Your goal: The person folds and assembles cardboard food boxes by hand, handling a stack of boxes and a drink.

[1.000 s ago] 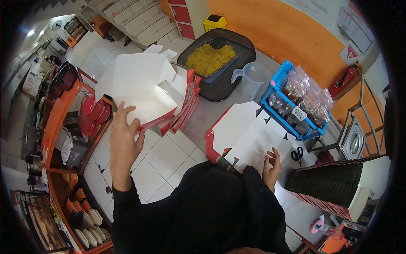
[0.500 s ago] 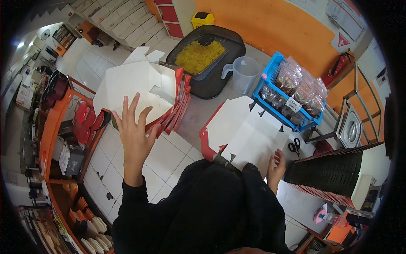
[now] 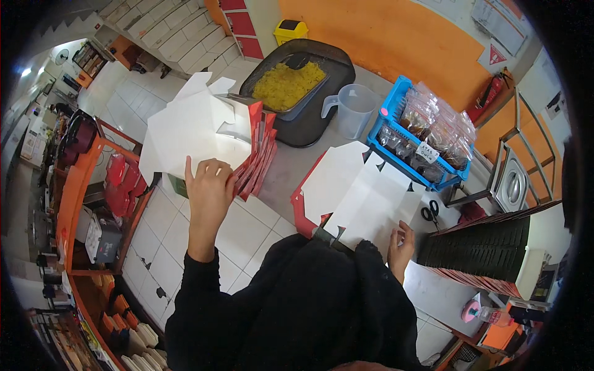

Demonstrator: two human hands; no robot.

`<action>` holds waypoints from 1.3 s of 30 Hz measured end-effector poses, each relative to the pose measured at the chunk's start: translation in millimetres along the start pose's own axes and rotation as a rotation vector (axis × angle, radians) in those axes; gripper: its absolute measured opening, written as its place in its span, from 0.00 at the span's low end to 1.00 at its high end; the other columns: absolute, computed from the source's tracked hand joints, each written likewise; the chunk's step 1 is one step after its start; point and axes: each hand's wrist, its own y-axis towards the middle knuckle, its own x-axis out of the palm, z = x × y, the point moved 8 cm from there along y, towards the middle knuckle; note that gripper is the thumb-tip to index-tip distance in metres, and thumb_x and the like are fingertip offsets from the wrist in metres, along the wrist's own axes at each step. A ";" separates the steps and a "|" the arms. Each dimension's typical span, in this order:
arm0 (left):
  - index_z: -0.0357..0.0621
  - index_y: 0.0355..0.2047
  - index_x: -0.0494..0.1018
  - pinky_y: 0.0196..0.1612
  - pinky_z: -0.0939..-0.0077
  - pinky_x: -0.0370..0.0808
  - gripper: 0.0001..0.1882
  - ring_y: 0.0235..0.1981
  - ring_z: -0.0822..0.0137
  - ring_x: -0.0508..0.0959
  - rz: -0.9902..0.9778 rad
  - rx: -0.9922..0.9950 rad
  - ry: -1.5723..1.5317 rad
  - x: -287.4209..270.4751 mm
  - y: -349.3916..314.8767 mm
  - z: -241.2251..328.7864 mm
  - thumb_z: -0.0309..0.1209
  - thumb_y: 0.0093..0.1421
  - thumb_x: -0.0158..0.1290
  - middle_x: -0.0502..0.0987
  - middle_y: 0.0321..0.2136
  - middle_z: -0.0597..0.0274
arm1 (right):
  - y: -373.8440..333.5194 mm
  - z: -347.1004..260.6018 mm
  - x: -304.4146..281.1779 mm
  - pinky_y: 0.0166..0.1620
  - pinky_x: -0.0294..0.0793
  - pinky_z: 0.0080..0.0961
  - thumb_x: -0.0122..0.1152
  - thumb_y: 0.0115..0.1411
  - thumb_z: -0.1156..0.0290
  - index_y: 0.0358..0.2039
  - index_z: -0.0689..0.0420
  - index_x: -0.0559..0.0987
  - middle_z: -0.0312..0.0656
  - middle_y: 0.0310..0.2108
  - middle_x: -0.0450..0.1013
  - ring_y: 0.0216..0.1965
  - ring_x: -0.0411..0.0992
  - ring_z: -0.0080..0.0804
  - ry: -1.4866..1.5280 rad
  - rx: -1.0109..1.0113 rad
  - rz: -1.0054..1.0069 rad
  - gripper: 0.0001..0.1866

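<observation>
Left hand (image 3: 209, 185): fingers curl over the edge of a folded white box (image 3: 192, 133). Right hand (image 3: 401, 244): fingers lie open on flat box blanks (image 3: 365, 195), beside the scissors (image 3: 430, 212).

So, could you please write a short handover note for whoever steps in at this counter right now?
Left hand: raised, fingers on the edge of a stack of red-and-white flat cartons standing at the counter's left.
Right hand: resting on the near edge of an unfolded white carton blank lying flat on the counter.
Nearby: a dark tray of yellow rice, a clear jug, a blue crate of bagged items, scissors.
Done: one blank laid out.
Left: it is unfolded, with no sides up.
</observation>
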 end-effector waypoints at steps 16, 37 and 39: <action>0.32 0.52 0.67 0.58 0.57 0.64 0.33 0.55 0.47 0.67 -0.276 -0.129 -0.832 213.6 -13.5 111.5 0.40 0.52 0.64 0.69 0.52 0.45 | 2.8 38.8 10.3 0.58 0.63 0.43 0.60 0.56 0.60 0.56 0.68 0.69 0.59 0.54 0.64 0.56 0.62 0.54 -0.363 0.241 -0.019 0.32; 0.36 0.58 0.62 0.61 0.54 0.63 0.40 0.56 0.42 0.67 -0.209 0.044 -0.657 214.5 -12.0 137.7 0.42 0.50 0.64 0.62 0.59 0.39 | 27.8 -26.1 3.3 0.40 0.73 0.33 0.61 0.61 0.56 0.40 0.66 0.80 0.54 0.31 0.79 0.33 0.78 0.41 -0.010 0.355 -0.149 0.22; 0.37 0.57 0.63 0.58 0.55 0.67 0.36 0.56 0.46 0.69 -0.311 0.020 -0.878 192.1 3.2 143.7 0.42 0.54 0.62 0.65 0.57 0.43 | 17.5 -36.4 -2.2 0.39 0.73 0.30 0.59 0.63 0.58 0.41 0.67 0.80 0.53 0.31 0.79 0.32 0.76 0.33 0.090 0.325 -0.184 0.20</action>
